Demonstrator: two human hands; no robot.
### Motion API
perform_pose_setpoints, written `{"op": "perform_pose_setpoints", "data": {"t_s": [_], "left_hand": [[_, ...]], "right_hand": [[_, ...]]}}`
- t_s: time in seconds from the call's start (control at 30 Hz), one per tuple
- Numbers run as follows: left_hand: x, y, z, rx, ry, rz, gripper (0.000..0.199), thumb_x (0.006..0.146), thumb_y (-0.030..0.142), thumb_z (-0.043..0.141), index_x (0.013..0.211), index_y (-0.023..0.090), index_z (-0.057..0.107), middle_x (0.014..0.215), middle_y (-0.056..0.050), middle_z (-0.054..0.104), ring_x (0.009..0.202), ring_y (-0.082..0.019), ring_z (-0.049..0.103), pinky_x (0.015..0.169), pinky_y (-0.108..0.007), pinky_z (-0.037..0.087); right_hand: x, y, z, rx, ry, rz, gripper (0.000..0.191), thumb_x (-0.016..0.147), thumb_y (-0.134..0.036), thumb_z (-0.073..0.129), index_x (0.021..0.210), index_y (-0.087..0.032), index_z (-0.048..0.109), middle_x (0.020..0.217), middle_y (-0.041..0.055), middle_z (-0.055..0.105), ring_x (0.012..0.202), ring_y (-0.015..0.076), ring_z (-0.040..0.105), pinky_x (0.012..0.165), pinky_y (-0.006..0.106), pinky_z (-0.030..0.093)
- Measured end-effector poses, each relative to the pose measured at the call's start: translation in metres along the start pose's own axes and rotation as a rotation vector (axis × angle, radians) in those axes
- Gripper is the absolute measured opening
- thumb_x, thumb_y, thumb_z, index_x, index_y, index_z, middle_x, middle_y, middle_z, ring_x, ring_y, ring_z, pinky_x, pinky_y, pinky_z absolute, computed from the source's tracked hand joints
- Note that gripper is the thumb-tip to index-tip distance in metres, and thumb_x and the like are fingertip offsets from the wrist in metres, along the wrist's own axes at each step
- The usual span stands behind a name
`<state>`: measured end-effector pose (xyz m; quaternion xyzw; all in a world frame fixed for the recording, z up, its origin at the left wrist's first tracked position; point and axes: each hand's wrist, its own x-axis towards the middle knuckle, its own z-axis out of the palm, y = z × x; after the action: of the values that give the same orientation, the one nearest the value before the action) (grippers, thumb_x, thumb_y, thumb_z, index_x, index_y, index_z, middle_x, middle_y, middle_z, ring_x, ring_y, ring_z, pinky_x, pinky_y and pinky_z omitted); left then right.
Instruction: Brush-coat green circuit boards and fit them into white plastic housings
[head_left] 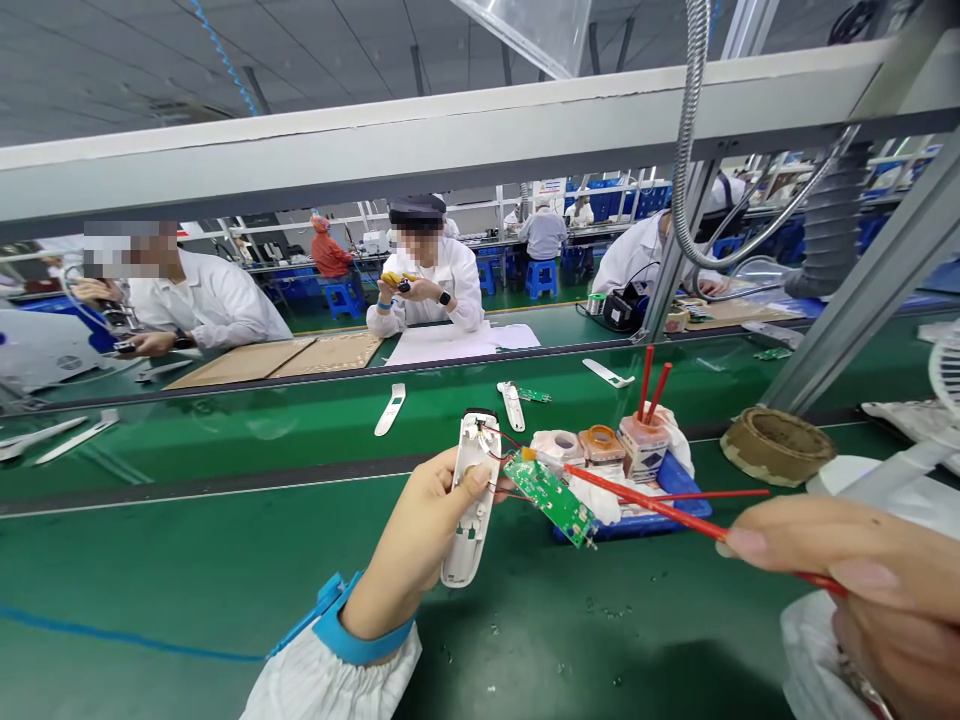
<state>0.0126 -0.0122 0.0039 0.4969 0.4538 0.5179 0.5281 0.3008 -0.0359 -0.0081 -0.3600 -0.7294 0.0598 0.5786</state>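
Observation:
My left hand (431,515) grips a white plastic housing half (469,545), its hollow side toward me and the thumb laid across it. Thin red and dark wires run from the housing to a green circuit board (551,497), which hangs tilted to its right. In my right hand (847,560) is a slim red-handled brush (645,500), pinched between thumb and fingers. The brush tip lies at the upper end of the board; whether it touches cannot be seen. A blue wrist strap (364,635) with a cord circles my left wrist.
Behind the board, a blue tray (682,505) holds small bottles (645,445), one with red sticks upright. A brown tape roll (778,445) stands to the right. White housing parts (391,410) lie on the green belt (330,410). Co-workers (427,280) sit across, below a white beam (450,150).

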Motion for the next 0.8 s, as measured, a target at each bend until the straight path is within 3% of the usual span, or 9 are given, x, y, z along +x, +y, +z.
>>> {"op": "perform_pose_setpoints", "data": {"t_s": [0.07, 0.17, 0.23, 0.3, 0.37, 0.43, 0.53, 0.63, 0.8], "left_hand": [[0.002, -0.001, 0.0, 0.006, -0.006, -0.01, 0.027, 0.076, 0.038, 0.064, 0.092, 0.017, 0.068, 0.076, -0.004, 0.065, 0.07, -0.016, 0.059, 0.066, -0.025, 0.046], [0.005, -0.002, -0.002, -0.001, -0.003, -0.024, 0.027, 0.076, 0.037, 0.065, 0.093, 0.017, 0.068, 0.082, -0.005, 0.067, 0.071, -0.015, 0.06, 0.066, -0.025, 0.047], [0.006, -0.002, -0.003, -0.033, 0.007, -0.027, 0.026, 0.074, 0.036, 0.067, 0.091, 0.017, 0.069, 0.083, -0.005, 0.067, 0.07, -0.014, 0.06, 0.068, -0.025, 0.048], [0.008, 0.0, -0.005, -0.085, 0.023, -0.032, 0.026, 0.073, 0.035, 0.068, 0.09, 0.016, 0.069, 0.081, -0.004, 0.067, 0.07, -0.014, 0.061, 0.07, -0.026, 0.049], [0.01, 0.002, -0.009, -0.133, 0.059, -0.044, 0.026, 0.072, 0.035, 0.069, 0.091, 0.016, 0.068, 0.08, -0.003, 0.068, 0.072, -0.014, 0.062, 0.072, -0.026, 0.05], [0.014, 0.003, -0.013, -0.161, 0.103, -0.066, 0.026, 0.072, 0.035, 0.069, 0.089, 0.016, 0.067, 0.08, -0.004, 0.069, 0.073, -0.014, 0.063, 0.073, -0.025, 0.051], [0.02, 0.003, -0.019, -0.191, 0.153, -0.113, 0.025, 0.07, 0.033, 0.072, 0.086, 0.015, 0.066, 0.074, -0.004, 0.07, 0.073, -0.014, 0.065, 0.076, -0.025, 0.052], [0.024, 0.0, -0.023, -0.222, 0.145, -0.131, 0.025, 0.07, 0.031, 0.072, 0.087, 0.015, 0.065, 0.075, -0.004, 0.069, 0.074, -0.015, 0.066, 0.078, -0.026, 0.053], [0.023, 0.0, -0.021, -0.249, 0.044, -0.099, 0.038, 0.071, 0.026, 0.071, 0.107, 0.02, 0.06, 0.086, -0.002, 0.068, 0.079, -0.016, 0.066, 0.081, -0.026, 0.053]], "right_hand": [[0.009, -0.007, 0.003, -0.137, -0.019, -0.016, 0.024, 0.075, -0.029, 0.061, 0.097, -0.038, 0.065, 0.087, 0.0031, 0.071, 0.081, 0.0243, 0.067, 0.076, 0.038, 0.054], [0.03, -0.014, 0.013, -0.068, 0.15, 0.085, 0.01, 0.08, -0.026, 0.057, 0.085, -0.03, 0.064, 0.079, 0.0028, 0.068, 0.079, 0.0206, 0.065, 0.08, 0.037, 0.051], [0.043, -0.009, 0.022, 0.105, 0.286, 0.26, 0.005, 0.082, -0.028, 0.058, 0.084, -0.026, 0.062, 0.078, 0.0024, 0.067, 0.071, 0.0174, 0.065, 0.071, 0.032, 0.053], [0.05, 0.007, 0.032, 0.352, 0.344, 0.484, 0.01, 0.079, -0.031, 0.063, 0.084, -0.023, 0.059, 0.073, 0.0012, 0.067, 0.057, 0.0135, 0.063, 0.055, 0.025, 0.053], [0.046, 0.031, 0.044, 0.69, 0.283, 0.776, 0.021, 0.071, -0.03, 0.073, 0.076, -0.021, 0.055, 0.062, -0.0022, 0.065, 0.048, 0.0109, 0.061, 0.049, 0.019, 0.053], [0.032, 0.056, 0.056, 0.746, 0.25, 0.935, 0.022, 0.072, -0.029, 0.073, 0.072, -0.018, 0.054, 0.057, -0.0007, 0.064, 0.047, 0.0115, 0.061, 0.047, 0.018, 0.054], [0.006, 0.084, 0.07, 0.781, 0.255, 1.142, 0.019, 0.077, -0.023, 0.068, 0.067, -0.015, 0.053, 0.057, 0.0052, 0.065, 0.051, 0.0136, 0.065, 0.055, 0.019, 0.058], [-0.008, 0.093, 0.073, 0.804, 0.282, 1.288, 0.016, 0.085, -0.013, 0.056, 0.069, -0.013, 0.054, 0.061, 0.009, 0.065, 0.062, 0.0171, 0.069, 0.063, 0.022, 0.06], [-0.002, 0.086, 0.058, 0.857, 0.311, 1.384, 0.02, 0.088, -0.003, 0.04, 0.075, -0.011, 0.052, 0.074, 0.0154, 0.067, 0.078, 0.0218, 0.07, 0.07, 0.027, 0.06]]}}
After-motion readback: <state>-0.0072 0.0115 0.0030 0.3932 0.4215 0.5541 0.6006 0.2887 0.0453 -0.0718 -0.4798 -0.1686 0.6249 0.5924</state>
